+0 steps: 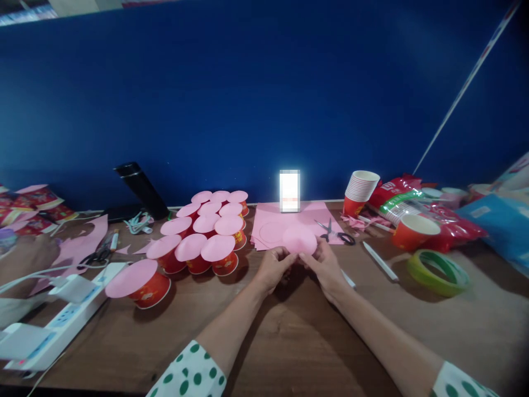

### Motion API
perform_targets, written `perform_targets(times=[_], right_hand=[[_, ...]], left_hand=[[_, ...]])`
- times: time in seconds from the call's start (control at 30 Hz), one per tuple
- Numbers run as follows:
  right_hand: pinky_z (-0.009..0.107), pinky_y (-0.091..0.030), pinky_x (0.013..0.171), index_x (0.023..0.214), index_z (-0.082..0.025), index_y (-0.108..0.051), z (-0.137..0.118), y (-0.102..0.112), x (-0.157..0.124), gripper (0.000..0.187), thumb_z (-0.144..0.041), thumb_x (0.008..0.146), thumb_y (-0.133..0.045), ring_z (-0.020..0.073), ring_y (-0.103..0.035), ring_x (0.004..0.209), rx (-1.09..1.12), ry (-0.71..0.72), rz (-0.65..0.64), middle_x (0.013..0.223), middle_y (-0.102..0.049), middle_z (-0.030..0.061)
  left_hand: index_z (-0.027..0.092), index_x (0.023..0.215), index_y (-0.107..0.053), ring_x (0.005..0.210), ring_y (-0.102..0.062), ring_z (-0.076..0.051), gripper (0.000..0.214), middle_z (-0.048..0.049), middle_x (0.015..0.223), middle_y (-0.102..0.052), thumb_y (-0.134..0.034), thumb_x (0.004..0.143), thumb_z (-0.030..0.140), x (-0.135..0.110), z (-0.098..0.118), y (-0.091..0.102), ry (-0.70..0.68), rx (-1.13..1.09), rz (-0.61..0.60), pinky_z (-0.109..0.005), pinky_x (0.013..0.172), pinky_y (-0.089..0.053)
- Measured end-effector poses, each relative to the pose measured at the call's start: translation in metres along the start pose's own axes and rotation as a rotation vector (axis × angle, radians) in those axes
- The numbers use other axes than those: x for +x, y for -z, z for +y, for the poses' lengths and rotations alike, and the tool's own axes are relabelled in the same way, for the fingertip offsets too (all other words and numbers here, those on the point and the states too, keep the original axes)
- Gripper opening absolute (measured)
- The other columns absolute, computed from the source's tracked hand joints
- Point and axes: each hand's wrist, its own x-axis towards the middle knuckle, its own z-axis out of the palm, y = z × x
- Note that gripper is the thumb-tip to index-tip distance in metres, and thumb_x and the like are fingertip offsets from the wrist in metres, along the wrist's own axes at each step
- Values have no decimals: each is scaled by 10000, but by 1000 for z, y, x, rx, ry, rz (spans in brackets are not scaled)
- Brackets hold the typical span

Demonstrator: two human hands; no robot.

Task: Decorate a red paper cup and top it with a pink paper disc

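Observation:
A pink paper circle [300, 239] is pinched at its near edge between my left hand [275, 269] and my right hand [323, 268]. Both sets of fingers are closed around that edge, thumbs close together; whatever lies beneath the circle is hidden. Just behind it is a stack of pink paper sheets [268, 215], the top one showing a drawn circle. Scissors [335, 234] with dark handles rest on the sheets' right side. To the left, several upturned red paper cups [225, 264] carry pink circles on top, and one such cup [152, 289] stands nearer me.
A white power strip [68, 325] with plugs lies left, near another person's hand [19, 264]. A black flask [142, 190] leans by the blue partition [264, 99]. Rightward are stacked cups [359, 193], a white pen [380, 261], green tape [438, 278] and red packaging [450, 223]. A phone [290, 190] glows behind.

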Motion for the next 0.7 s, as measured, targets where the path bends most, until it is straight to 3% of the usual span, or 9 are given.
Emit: perform_targets(times=[0.37, 0.7], right_hand=[[242, -479, 585, 1177, -214, -447, 1, 2, 2, 628, -313, 639, -757, 144, -624, 705, -35, -13, 43, 881, -684, 19], [266, -497, 647, 1102, -223, -482, -3, -1, -1, 541, -310, 642, -751, 167, -637, 780, -67, -30, 3, 925, -687, 24]], left_hand=[[129, 713, -568, 431, -422, -42, 398, 31, 562, -538, -741, 614, 474, 2, -2, 1, -60, -52, -24, -173, 422, -313], [145, 664, -540, 430, -393, -49, 406, 55, 504, -486, -713, 627, 510, 2, -3, 0, -64, 16, 13, -173, 418, -291]])
